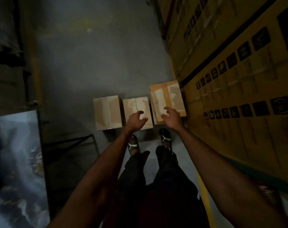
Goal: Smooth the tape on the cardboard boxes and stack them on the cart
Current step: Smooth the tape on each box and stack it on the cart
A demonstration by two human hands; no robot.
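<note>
Three taped cardboard boxes stand in a row on the grey floor in front of my feet. The left box (107, 112) and the middle box (136, 104) are pale brown with a tape strip down the top. The right box (166, 96) is more orange, larger, with torn label patches beside its tape. My left hand (136, 120) hovers over the near part of the middle box, fingers loosely curled and holding nothing. My right hand (170, 116) reaches over the near edge of the right box, fingers spread, gripping nothing. Whether either hand touches its box is unclear.
A tall wall of large yellow printed cartons (238, 79) runs along the right, close beside the right box. A dark metal frame (70, 143) lies low at the left, next to a blue-grey sheet (16, 162). Dark shelving with a yellow post (37, 79) stands further left.
</note>
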